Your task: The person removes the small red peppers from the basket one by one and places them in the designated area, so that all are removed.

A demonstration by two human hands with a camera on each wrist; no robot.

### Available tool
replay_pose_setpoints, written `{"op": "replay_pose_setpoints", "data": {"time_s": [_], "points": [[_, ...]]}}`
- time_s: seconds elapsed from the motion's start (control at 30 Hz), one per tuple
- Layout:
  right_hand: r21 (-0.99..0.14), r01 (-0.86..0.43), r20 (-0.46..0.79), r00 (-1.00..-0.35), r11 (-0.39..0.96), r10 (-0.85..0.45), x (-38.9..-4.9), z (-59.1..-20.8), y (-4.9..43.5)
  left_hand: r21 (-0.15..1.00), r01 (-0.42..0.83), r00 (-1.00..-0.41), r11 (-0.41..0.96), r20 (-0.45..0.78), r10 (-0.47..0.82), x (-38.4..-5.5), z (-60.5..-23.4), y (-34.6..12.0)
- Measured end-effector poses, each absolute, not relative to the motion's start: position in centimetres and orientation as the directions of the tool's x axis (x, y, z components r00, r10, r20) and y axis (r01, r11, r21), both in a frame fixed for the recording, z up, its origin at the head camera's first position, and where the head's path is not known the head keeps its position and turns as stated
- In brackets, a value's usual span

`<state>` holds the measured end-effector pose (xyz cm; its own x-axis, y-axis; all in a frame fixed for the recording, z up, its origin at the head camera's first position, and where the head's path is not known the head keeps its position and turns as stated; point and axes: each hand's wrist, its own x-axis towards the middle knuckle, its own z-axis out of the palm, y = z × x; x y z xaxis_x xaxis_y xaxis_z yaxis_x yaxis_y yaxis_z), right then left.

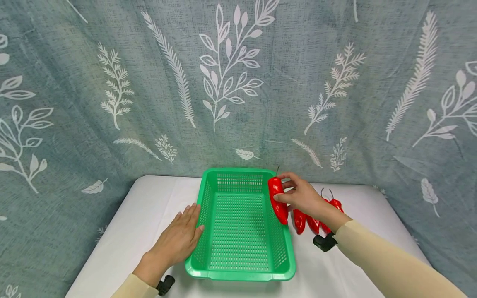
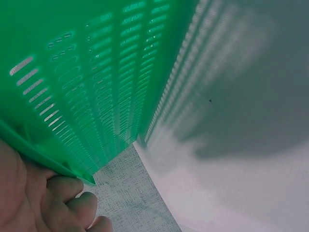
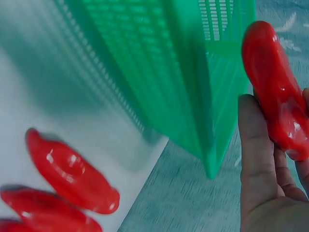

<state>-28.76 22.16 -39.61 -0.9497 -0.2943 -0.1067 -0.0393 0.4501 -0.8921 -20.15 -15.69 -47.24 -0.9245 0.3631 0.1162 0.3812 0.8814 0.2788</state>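
Note:
A red pepper point(image 1: 276, 188) with a thin dark stem is pinched between the thumb and fingers of my right hand point(image 1: 303, 199), above the right rim of a green perforated basket point(image 1: 242, 275). The right wrist view shows the same pepper point(image 3: 273, 72) upright beside the basket's wall point(image 3: 145, 53). My left hand point(image 1: 179, 236) rests on the basket's left rim, its fingers extended and thumb over the edge. In the left wrist view its fingertips point(image 2: 82, 208) lie by the rim. Inside the basket, no pepper shows.
Several more red peppers point(image 1: 299, 222) lie on the white table point(image 1: 357, 248) right of the basket, partly hidden by my right hand and wrist. A grey-green curtain point(image 1: 283, 103) with white leaf patterns hangs behind the table.

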Motion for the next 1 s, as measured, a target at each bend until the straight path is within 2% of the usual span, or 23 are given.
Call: {"op": "replay_pose_setpoints", "data": {"time_s": [0.5, 0.8, 1.0], "points": [[-0.787, -0.019, -0.082, -0.988, 0.616, -0.134, -27.9, -40.4, 30.1, 0.298, 0.383, -0.923, 0.874, 0.106, 0.369, -19.6, -47.1, -15.6], [-0.656, 0.077, -0.069, -0.997, 0.751, 0.042, -27.8, -42.0, 36.2, 0.318, 0.383, -0.923, 0.867, 0.101, 0.371, -19.6, -47.0, -15.6], [-0.618, 0.101, -0.054, -0.995, 0.780, 0.086, -27.8, -43.3, 38.9, 0.330, 0.382, -0.924, 0.863, 0.104, 0.369, -19.7, -47.0, -15.6]]}}
